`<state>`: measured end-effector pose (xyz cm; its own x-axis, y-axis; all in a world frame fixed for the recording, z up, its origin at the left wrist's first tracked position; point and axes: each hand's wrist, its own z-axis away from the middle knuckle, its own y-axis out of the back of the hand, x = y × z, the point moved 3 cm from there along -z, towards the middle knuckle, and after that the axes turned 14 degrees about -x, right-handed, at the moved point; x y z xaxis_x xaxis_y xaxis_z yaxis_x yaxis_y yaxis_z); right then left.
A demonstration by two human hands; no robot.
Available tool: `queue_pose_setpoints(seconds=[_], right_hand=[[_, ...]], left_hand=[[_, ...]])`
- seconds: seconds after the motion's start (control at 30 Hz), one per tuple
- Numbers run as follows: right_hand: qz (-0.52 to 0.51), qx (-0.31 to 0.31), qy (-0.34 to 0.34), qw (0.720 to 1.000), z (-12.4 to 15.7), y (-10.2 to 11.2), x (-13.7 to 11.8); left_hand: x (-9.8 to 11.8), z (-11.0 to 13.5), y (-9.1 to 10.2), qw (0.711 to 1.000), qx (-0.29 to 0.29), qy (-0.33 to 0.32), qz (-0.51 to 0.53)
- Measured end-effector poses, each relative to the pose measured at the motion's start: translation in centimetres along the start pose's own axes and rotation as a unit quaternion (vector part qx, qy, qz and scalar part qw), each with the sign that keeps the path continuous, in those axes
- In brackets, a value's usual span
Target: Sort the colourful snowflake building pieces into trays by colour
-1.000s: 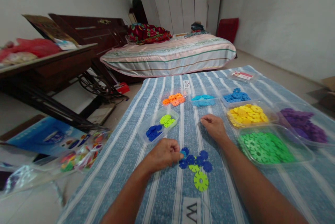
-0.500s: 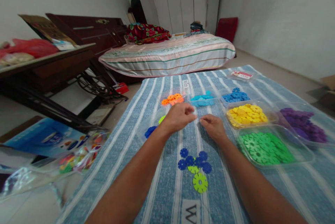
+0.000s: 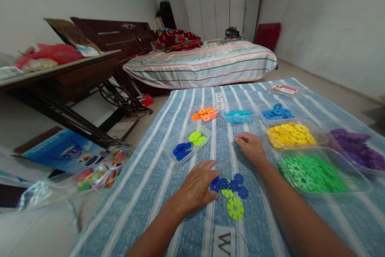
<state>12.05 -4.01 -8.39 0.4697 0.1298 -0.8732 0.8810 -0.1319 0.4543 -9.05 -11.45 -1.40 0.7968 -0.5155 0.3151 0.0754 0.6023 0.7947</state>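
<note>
My left hand (image 3: 201, 187) is low at the left edge of a joined piece of dark blue and lime notched plastic discs (image 3: 235, 189) lying on the cloth. Its fingers are spread, partly covering the leftmost blue discs; whether they touch is unclear. A lime disc (image 3: 235, 208) sits at the near end of that piece. My right hand (image 3: 251, 146) hovers beyond it with thumb and fingers pinched together; anything between them is hidden. To the left, a clear tray (image 3: 168, 144) holds dark blue discs (image 3: 182, 151) and lime discs (image 3: 197, 138).
Clear boxes hold orange (image 3: 204, 114), light blue (image 3: 238, 116), blue (image 3: 277, 112), yellow (image 3: 290, 134), green (image 3: 313, 173) and purple discs (image 3: 356, 146). A card in clear wrap (image 3: 284, 89) lies at the table's far end. Beyond stands a bed (image 3: 198, 64); a sewing-machine table (image 3: 63, 68) is left.
My left hand has come down and nearer, from beside my right hand to the joined discs, and its fingers have opened. The left tray is uncovered. The view has shifted slightly.
</note>
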Motion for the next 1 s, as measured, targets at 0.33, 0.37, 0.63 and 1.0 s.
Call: queue_pose_setpoints(seconds=[0.33,0.37,0.63,1.0], right_hand=[[0.001,-0.004,-0.006,1.0,0.2,0.1,-0.3],[0.0,-0.006,-0.007,1.0,0.2,0.0,-0.2],[-0.031,-0.007,-0.007,0.999,0.5,-0.1,0.1],[-0.03,-0.003,-0.004,1.0,0.4,-0.2,0.4]], left_hand=[[0.0,0.6,-1.6,0.996,0.077,0.005,-0.037],[0.1,0.5,-1.7,0.996,0.08,0.012,-0.042],[-0.6,0.9,0.7,0.995,0.091,0.03,0.001],[-8.2,-0.1,8.4,0.978,0.113,0.173,-0.033]])
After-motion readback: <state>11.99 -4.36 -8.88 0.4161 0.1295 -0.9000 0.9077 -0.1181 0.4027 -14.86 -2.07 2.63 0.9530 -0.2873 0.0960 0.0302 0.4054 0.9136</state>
